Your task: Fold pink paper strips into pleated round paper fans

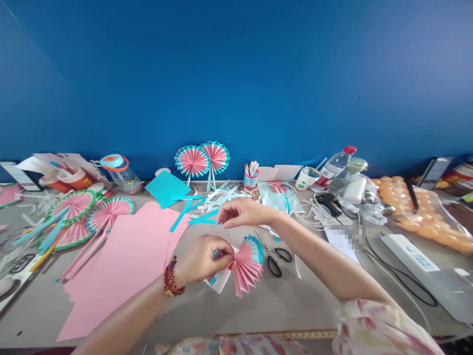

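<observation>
Near the table's front, my left hand pinches the gathered middle of a pleated paper fan. The fan is pink with a blue and white edge, and its pleats spread out to the right. A white piece with red and blue patches shows under my left fingers; its kind is unclear. Above the fan, apart from it, my right hand is raised with fingers bent and tips close together. Something very thin may run down from those tips, too fine to name. Black-handled scissors lie right of the fan.
Pink paper sheets and finished fans lie to the left. Two round fans stand against the blue wall. Blue strips, a bottle, a glue gun, cables and a power strip are also around.
</observation>
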`<state>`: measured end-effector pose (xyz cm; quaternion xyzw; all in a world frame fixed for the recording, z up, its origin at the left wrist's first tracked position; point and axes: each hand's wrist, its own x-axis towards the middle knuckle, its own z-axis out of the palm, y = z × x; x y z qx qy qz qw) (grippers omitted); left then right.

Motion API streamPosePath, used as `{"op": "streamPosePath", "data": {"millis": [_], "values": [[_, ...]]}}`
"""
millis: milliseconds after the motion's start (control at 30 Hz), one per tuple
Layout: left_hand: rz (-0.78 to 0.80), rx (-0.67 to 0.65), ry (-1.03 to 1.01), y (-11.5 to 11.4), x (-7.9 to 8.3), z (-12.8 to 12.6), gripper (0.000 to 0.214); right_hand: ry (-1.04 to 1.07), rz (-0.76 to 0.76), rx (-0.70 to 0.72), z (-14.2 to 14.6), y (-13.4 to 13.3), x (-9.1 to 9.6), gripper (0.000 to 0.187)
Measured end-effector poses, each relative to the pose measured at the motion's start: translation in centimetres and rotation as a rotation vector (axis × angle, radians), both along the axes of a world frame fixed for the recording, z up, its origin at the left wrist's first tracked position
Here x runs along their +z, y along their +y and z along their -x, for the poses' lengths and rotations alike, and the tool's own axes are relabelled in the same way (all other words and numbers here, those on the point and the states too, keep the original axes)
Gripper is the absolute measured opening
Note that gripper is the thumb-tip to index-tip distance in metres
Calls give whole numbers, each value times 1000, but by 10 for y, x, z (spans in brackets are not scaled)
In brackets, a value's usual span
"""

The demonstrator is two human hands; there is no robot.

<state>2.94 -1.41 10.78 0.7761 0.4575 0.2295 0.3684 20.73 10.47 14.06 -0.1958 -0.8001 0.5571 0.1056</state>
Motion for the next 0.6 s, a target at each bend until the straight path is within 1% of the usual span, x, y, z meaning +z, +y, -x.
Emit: {"op": "streamPosePath", "data": {"millis": [167,233,300,433,533,600], "values": [[-298,-13,26,-10,-1,-2,16,29,233,-18,-1,-10,-29,24],[-385,-21,34,-13,-2,-1,16,59,307,-33,-3,-14,-41,28],[-439,-34,38,-15,-3,-1,15,96,375,-65,-5,-16,-54,32],[-449,-93,73,-17,-5,1,14,151,548,-122,-7,-20,-74,33],[-428,-58,62,-19,-6,1,13,149,660,-177,-8,-27,-82,30],[-384,-33,-7,-19,-5,0,12,165,706,-224,-9,-34,-85,32]]}}
